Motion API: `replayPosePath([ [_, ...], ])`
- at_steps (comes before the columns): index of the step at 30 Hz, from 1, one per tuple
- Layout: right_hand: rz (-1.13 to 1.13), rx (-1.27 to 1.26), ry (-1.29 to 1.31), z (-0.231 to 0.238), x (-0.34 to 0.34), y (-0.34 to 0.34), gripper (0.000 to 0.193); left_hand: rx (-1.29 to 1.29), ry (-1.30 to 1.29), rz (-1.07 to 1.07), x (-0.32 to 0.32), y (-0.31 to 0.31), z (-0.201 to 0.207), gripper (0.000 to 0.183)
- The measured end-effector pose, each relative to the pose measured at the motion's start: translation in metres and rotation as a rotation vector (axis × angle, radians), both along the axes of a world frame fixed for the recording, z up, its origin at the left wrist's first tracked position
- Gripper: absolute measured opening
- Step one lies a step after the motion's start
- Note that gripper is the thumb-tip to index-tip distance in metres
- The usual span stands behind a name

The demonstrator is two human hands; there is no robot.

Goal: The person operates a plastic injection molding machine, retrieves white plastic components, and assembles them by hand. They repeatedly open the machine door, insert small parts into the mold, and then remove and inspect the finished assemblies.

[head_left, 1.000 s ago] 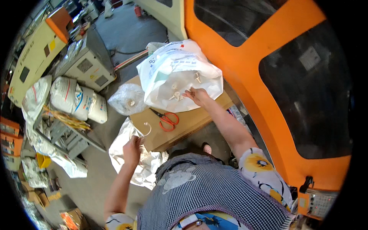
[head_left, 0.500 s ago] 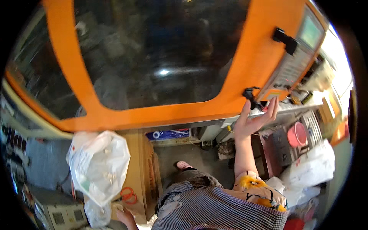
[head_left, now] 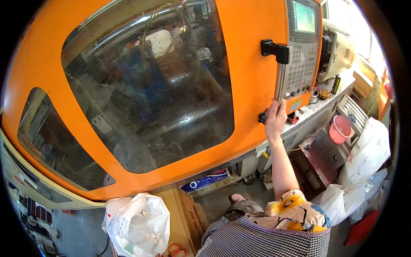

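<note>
My right hand (head_left: pixel 276 119) is closed around the lower end of the door handle (head_left: pixel 281 81), an upright metal bar on black brackets. The handle is fixed to the orange door (head_left: pixel 252 77) of a large machine. Through the door's dark window (head_left: pixel 150 94), metal parts and hoses show dimly. Of my left hand, at most a sliver of fingertip shows at the lower edge, beside red-handled scissors (head_left: pixel 174 250); its fingers are hidden. Close by stands an open white plastic bag (head_left: pixel 137 222) with small pale pieces in it.
A control panel (head_left: pixel 302 64) with a lit screen and keys sits right of the handle. Farther right are a pink bucket (head_left: pixel 340 129) and full white sacks (head_left: pixel 368 150). A cardboard box (head_left: pixel 191 214) stands below the door, left of my legs.
My right hand was open just below the handle; now it has closed on it. The view has shifted, and my left hand has nearly dropped out of the picture.
</note>
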State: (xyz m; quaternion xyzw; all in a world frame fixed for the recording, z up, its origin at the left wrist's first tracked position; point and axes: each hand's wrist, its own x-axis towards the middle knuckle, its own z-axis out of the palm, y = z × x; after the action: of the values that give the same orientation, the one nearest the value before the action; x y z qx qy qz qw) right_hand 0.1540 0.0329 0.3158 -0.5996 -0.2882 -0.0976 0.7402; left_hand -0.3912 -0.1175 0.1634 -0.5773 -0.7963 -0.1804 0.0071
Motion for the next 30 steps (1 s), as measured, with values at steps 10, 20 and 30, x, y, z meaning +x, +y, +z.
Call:
replayPosePath([
  [10,0.318,0.083,-0.306,-0.005,-0.053,-0.003,0.03,0.549,-0.362,-1.11,0.258,0.168,0.104,0.029],
  [20,0.936,0.052,-0.221,-0.058,-0.025,0.059,0.02,0.237,-1.254,-1.072,0.337,0.208,0.16,0.012],
  [30,0.994,-0.204,0.352,-0.001,-0.108,0.457,0.027,0.696,-1.242,-0.444,0.266,0.246,0.136,0.009],
])
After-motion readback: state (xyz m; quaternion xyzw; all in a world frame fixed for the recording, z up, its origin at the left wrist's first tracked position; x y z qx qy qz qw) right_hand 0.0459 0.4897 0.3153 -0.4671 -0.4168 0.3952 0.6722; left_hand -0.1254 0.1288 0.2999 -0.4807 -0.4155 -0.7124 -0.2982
